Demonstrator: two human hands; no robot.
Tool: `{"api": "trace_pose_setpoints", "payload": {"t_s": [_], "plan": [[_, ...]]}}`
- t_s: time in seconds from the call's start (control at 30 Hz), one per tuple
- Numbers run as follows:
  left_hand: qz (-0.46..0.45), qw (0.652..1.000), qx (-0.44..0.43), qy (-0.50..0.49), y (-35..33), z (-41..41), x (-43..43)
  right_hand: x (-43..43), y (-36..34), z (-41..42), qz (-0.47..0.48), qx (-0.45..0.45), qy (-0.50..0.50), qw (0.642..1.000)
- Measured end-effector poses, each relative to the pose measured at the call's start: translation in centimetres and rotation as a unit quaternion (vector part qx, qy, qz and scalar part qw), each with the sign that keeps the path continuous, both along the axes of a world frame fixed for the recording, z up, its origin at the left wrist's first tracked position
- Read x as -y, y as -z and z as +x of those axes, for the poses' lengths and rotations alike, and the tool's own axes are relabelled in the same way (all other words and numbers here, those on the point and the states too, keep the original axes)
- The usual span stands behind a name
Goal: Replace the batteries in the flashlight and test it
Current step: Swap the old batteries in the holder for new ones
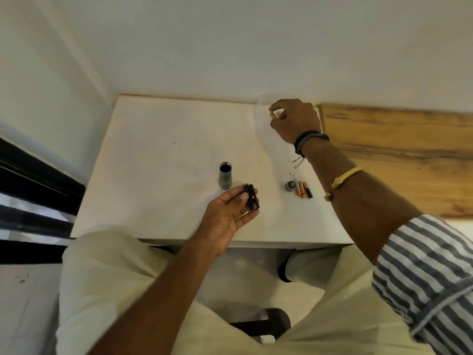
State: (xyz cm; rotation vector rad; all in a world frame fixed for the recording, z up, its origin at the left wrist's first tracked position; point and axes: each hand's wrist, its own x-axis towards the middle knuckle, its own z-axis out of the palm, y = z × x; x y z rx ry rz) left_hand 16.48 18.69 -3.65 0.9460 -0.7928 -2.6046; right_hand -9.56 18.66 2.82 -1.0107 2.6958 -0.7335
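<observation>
A grey flashlight body (225, 178) stands upright on the white table (158, 160), its open end facing up. My left hand (227, 216) holds a black battery holder (252, 197) just right of the flashlight, above the table. My right hand (294, 119) is far back near the wall, its fingertips pinched on a small copper-coloured battery (273, 114). Three loose batteries (304, 189) lie side by side at the right of the table. Beside them sits the grey end cap (290, 185).
A wooden surface (399, 155) adjoins the table on the right. A white wall runs behind the table. A dark window frame (38, 185) lies at the left. My knees in light trousers sit under the table's front edge.
</observation>
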Motion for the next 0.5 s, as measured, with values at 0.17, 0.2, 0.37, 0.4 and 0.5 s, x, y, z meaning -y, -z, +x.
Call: {"api": "trace_pose_setpoints", "payload": {"t_s": [0.17, 0.2, 0.37, 0.4, 0.5], "plan": [[-0.02, 1.0, 0.001, 0.01, -0.6, 0.2, -0.5, -5.1, -0.6, 5.4, -0.132, 0.107, 0.026, 0.985], [-0.023, 1.0, 0.002, 0.01, -0.6, 0.2, -0.5, -6.3, -0.5, 6.6, -0.157, 0.136, 0.037, 0.977], [-0.05, 0.999, 0.017, 0.011, -0.9, 0.6, -0.7, -11.5, 0.8, 12.1, -0.219, 0.207, 0.056, 0.952], [-0.057, 0.998, 0.019, 0.011, -0.9, 0.6, -0.8, -12.3, 1.1, 12.9, -0.225, 0.222, 0.059, 0.947], [-0.072, 0.997, 0.022, 0.016, -1.0, 0.9, -1.1, -14.0, 1.8, 14.2, -0.235, 0.258, 0.067, 0.935]]}}
